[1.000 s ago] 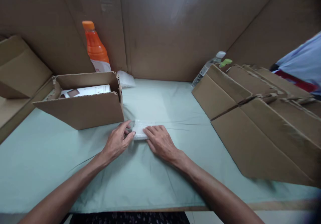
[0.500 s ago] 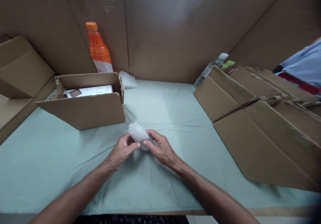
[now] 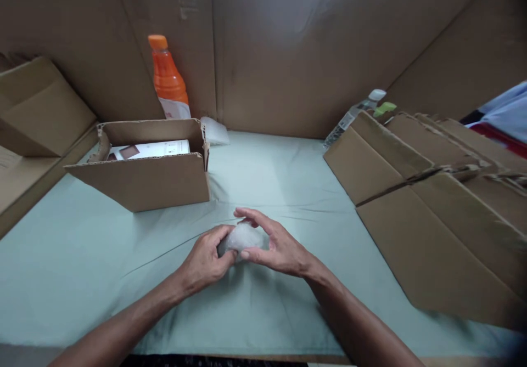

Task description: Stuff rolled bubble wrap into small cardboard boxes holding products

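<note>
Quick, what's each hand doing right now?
Left hand: closed on the bubble-wrapped bundle.
Right hand: open, fingers curved around the bundle; whether it touches, I can't tell.

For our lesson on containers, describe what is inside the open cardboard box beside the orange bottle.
The open cardboard box holds a white item with a dark brown patch on top. Its lower part, and anything beneath, is hidden by the front wall.

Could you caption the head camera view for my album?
Two hands around a bubble-wrapped bundle, an open box and orange bottle beyond.
</note>
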`<state>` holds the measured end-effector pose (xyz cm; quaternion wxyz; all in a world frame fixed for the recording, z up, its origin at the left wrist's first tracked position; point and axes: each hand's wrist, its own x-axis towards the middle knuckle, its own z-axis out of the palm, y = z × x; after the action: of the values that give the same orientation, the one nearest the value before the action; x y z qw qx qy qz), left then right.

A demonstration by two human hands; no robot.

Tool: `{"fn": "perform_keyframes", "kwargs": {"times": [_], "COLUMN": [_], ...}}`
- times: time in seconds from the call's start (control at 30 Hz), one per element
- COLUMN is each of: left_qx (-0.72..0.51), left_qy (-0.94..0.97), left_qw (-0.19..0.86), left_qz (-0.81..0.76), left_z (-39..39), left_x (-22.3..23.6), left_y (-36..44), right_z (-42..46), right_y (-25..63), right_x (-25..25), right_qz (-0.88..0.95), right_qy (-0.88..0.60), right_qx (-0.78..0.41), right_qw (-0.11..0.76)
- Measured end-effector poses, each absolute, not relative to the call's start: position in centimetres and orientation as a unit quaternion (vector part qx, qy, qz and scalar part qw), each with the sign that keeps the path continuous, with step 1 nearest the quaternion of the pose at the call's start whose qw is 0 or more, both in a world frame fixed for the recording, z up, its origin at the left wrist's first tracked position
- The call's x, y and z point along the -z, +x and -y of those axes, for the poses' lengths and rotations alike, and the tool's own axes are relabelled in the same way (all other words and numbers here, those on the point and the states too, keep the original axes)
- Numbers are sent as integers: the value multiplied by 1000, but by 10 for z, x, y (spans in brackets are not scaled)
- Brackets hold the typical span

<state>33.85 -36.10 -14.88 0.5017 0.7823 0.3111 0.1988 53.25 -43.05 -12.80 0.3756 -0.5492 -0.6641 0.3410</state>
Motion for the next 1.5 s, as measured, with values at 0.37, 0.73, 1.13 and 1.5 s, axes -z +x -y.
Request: {"fn": "perform_keyframes", "kwargs": {"times": [0.37, 0.73, 1.13, 1.5], "left_qx": [-187, -504, -450, -464], "left_qy": [814, 805, 833, 828], "left_qw": [469, -35, -144, -145], "left_qz": [-287, -311, -286, -279], "left_z": [353, 269, 237, 239], "left_x": [148, 63, 77, 82], "left_y": [315, 263, 263, 261], "right_z": [435, 382, 244, 217], "right_y": [537, 552, 516, 449], "right_x": [123, 23, -11, -15], "right_qz": [671, 523, 664, 712], "right_qy": [-595, -568, -635, -692], "right_qx": [-330, -311, -193, 79], "right_qw": [295, 553, 345, -91]}}
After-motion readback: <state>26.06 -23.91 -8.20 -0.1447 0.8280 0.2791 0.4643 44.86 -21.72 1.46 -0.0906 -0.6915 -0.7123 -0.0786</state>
